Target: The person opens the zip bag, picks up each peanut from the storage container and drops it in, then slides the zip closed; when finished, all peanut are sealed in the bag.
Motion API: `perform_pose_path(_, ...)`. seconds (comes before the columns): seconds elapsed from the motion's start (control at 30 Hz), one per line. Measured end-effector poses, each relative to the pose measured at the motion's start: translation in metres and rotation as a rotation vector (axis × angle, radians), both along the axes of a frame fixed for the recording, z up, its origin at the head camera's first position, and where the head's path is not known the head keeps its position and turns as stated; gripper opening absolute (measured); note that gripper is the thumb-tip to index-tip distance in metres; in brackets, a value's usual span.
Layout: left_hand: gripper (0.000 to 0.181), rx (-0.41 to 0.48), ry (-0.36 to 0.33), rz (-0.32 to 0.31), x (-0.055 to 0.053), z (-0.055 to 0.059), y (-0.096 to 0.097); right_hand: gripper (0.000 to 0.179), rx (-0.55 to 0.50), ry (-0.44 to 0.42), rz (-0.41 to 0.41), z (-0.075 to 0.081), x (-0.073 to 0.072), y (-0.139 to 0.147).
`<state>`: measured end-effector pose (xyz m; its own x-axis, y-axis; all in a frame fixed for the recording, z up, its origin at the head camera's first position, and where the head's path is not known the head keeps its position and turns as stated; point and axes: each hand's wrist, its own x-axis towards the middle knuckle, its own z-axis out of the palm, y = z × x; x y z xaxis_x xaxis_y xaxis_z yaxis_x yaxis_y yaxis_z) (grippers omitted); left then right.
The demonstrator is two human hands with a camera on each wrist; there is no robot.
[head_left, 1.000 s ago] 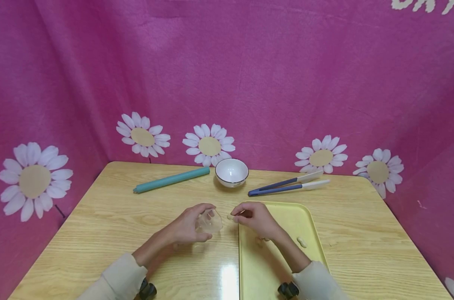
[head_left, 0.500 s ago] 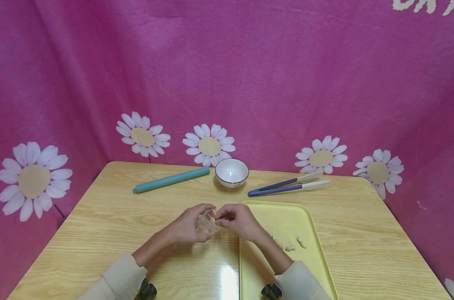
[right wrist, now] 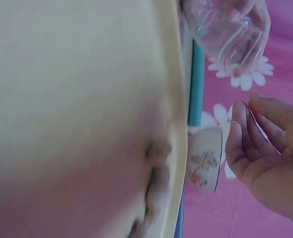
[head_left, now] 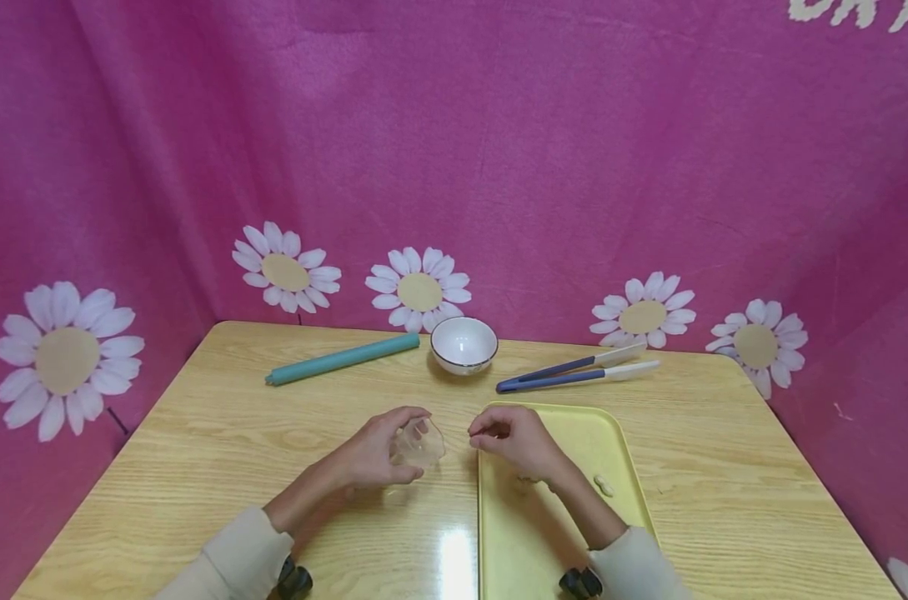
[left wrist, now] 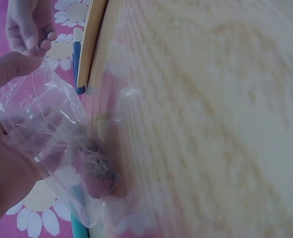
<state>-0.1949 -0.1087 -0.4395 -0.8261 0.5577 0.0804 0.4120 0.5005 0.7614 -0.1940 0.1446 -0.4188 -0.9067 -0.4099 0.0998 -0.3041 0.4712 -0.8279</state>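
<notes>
My left hand (head_left: 384, 448) holds a clear plastic zip bag (head_left: 421, 443) with its mouth spread toward the right; a red zip line shows on the bag (right wrist: 238, 47) in the right wrist view. What lies inside the bag is hard to make out. To its right, my right hand (head_left: 519, 440) is above the left edge of the yellow tray (head_left: 589, 425), fingers loosely bent, with nothing visible between them. Several peanuts (right wrist: 158, 171) lie on the tray in the right wrist view. One peanut (head_left: 603, 485) shows right of my forearm in the head view; others are partly covered.
Behind the hands stands a white bowl (head_left: 464, 346) with a dark rim. A green stick-like roll (head_left: 343, 359) lies to its left, and blue tongs (head_left: 566, 375) with pale tips lie to its right. A pink flowered cloth (head_left: 454, 167) hangs behind the wooden table (head_left: 221, 417).
My right hand carried a peanut left to the bag's mouth, then drew back right over the tray with no peanut visible in it. My left hand and the bag stayed in place.
</notes>
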Motion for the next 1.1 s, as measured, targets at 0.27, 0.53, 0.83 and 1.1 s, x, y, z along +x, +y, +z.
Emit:
perform_pose_path(0.27, 0.072, -0.004, -0.015, 0.001, 0.0, 0.001, -0.001, 0.007, 0.095, -0.013, -0.045, -0.004, 0.001, 0.037)
perform_pose_path(0.53, 0.072, -0.001, -0.023, 0.008, 0.0, -0.001, -0.001, 0.004, 0.21, 0.022, -0.055, -0.009, 0.002, 0.064)
perform_pose_path(0.83, 0.072, 0.0, -0.035, 0.009, 0.0, -0.001, -0.001, 0.008, 0.249, -0.016, -0.036, -0.017, 0.002, 0.071)
perform_pose_path(1.1, 0.071, 0.002, -0.028, 0.004, -0.001, -0.002, -0.001, 0.01, 0.235, -0.079, -0.027, -0.018, 0.003, 0.066)
